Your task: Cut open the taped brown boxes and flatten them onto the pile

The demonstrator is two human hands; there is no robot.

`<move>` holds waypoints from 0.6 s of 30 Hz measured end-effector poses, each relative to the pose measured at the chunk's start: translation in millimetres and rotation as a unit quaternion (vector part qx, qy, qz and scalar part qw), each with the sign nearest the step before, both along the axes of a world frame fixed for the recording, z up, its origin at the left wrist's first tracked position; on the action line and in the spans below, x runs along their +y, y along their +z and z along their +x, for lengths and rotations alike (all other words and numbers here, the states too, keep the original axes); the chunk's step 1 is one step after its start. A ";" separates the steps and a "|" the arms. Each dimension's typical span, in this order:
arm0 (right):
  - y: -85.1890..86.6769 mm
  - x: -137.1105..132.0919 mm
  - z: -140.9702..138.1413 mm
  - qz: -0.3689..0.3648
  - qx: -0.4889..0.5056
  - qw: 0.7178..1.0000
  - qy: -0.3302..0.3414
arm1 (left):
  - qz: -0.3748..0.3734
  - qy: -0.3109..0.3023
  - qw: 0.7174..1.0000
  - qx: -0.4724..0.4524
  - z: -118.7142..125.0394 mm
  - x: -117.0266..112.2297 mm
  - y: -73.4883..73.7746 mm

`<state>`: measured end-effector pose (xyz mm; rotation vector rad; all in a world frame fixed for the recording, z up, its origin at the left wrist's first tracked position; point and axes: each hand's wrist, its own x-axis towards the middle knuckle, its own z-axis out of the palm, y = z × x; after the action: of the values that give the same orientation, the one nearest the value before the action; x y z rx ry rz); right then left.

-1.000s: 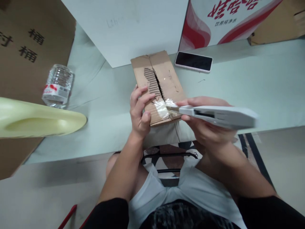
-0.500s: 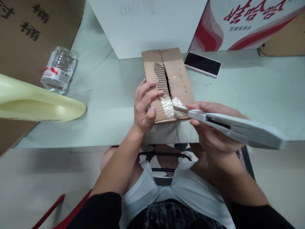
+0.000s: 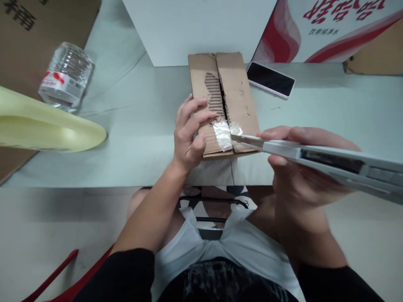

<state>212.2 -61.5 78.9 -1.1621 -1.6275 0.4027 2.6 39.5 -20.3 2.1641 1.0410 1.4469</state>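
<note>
A small cardboard box (image 3: 241, 92) lies on the table, with a torn, ridged patch on top and a dark slit along its middle seam. Clear tape (image 3: 222, 136) covers the near end of that seam. My left hand (image 3: 189, 134) grips the box's left side, two fingertips resting on the top and the thumb at the near left edge. Held in my right hand (image 3: 302, 176) is a grey box cutter (image 3: 283, 149) with its blade out. The blade's tip is at the taped seam; how deep it sits I cannot tell.
A phone (image 3: 270, 79) lies right of the box. Behind stand a white carton (image 3: 201, 29) and a red-and-white carton (image 3: 283, 33). On the left are a clear water bottle (image 3: 66, 77), a pale yellow curved object (image 3: 63, 126) and a big brown carton (image 3: 47, 25).
My right hand and the box cutter have shifted right, and more of the blade shows. My left hand keeps its grip on the box. The whole view has shifted slightly.
</note>
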 end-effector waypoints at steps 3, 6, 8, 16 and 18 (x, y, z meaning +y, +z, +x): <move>3.0 -2.5 2.6 -0.001 -0.012 1.000 -0.004 | -0.006 -0.003 1.000 -0.008 0.8 -1.6 2.1; 5.1 -5.2 5.1 -0.024 -0.021 0.999 0.005 | 0.002 -0.021 0.999 -0.035 0.9 -2.0 3.4; 8.1 -7.2 5.4 -0.049 -0.023 0.998 0.011 | 0.000 -0.025 0.999 -0.044 0.7 -1.6 3.4; 3.5 -5.2 4.1 -0.011 0.028 0.999 0.010 | -0.038 -0.002 0.999 -0.010 -0.4 0.1 2.9; -5.8 -5.7 6.8 -0.022 0.026 0.999 0.005 | -0.032 -0.010 0.999 -0.025 -0.1 0.2 3.1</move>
<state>219.0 -67.2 73.1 -1.1684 -1.5875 0.4741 2.6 39.6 -17.2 2.0785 1.0307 1.4319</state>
